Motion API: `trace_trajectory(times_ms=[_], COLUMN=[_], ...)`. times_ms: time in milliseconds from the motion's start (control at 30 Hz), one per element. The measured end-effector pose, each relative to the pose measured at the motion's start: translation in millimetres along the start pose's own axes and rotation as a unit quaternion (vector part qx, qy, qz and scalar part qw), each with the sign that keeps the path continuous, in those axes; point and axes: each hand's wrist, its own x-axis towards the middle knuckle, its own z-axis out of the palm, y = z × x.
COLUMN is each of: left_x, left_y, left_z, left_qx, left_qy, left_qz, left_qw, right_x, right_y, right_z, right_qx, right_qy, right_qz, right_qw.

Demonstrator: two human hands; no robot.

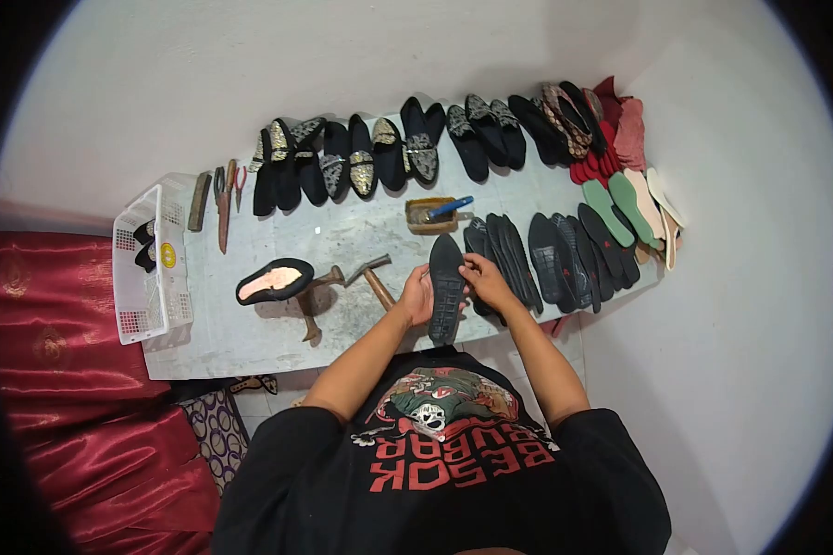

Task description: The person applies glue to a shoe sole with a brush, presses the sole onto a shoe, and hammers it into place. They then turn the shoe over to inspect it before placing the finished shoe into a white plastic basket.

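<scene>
A black shoe sole [446, 289] is held upright in front of me over the table's front edge, between both hands. My left hand [417, 294] is closed around its left side. My right hand [486, 280] grips its right edge, fingers bent near the upper half. Just right of it lie several more black soles [504, 254] on the table. Left of my left hand is a hammer [378, 285], its handle end near my wrist. Farther left, a black shoe with a pale inside [276, 280] rests on a metal shoe anvil [307, 310].
Finished-looking shoes [361, 157] line the table's back edge. A small tray [426, 218] holds a blue-handled brush [453, 206]. Green insoles [611, 211] and red material [627, 134] lie right. Pincers [240, 185], a knife [223, 222] and a white basket [162, 319] stand left.
</scene>
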Motion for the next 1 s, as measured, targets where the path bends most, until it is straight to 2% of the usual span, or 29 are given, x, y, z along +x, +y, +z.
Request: trace_trajectory(times_ms=[33, 167, 267, 333, 467, 533, 567, 633, 767, 867, 1000], left_x=[-6.8, -15.8, -19.5, -19.7, -17.9, -17.1, -16.3, -17.9, -15.4, -15.5, -18.6], left_y=[4.9, 17.5, 28.9, 32.8, 38.5, 35.9, 35.7, 35.6, 38.4, 39.8, 41.3], left_z=[-2.2, -32.2, -45.6, -54.8, -65.1, -67.3, -68.2, -67.5, -65.9, -63.5, -62.3], left_qx=[-0.019, -0.052, -0.065, -0.068, -0.071, -0.079, -0.096, -0.112, -0.070, -0.047, -0.046], left_qy=[-0.007, -0.024, -0.010, -0.004, 0.008, 0.008, 0.012, 0.016, 0.008, 0.013, 0.009], left_qz=[0.010, 0.053, 0.072, 0.074, 0.089, 0.089, 0.086, 0.082, 0.075, 0.071, 0.082], left_qw=[1.000, 0.997, 0.995, 0.995, 0.993, 0.993, 0.992, 0.990, 0.995, 0.996, 0.996], right_x=[8.8, 58.2, 95.5, 113.0, 132.4, 128.9, 125.4, 123.0, 125.7, 136.8, 135.4], right_y=[-0.3, -18.0, -34.9, -40.1, -42.2, -45.9, -50.0, -53.6, -61.3, -60.8, -61.7], right_z=[6.3, 4.2, -2.1, -4.4, 2.6, 16.8, 16.5, 14.4, 17.5, 13.4, 14.8], right_qx=[-0.008, 0.176, 0.126, 0.087, 0.065, -0.060, -0.060, -0.191, -0.155, -0.186, -0.173], right_qy=[-0.006, 0.151, 0.182, 0.135, 0.110, 0.198, 0.199, 0.193, 0.193, 0.198, 0.164], right_qz=[-0.008, -0.007, -0.011, -0.006, 0.006, -0.108, -0.106, -0.120, -0.150, -0.130, -0.167], right_qw=[1.000, 0.973, 0.975, 0.987, 0.992, 0.972, 0.972, 0.955, 0.957, 0.953, 0.957])
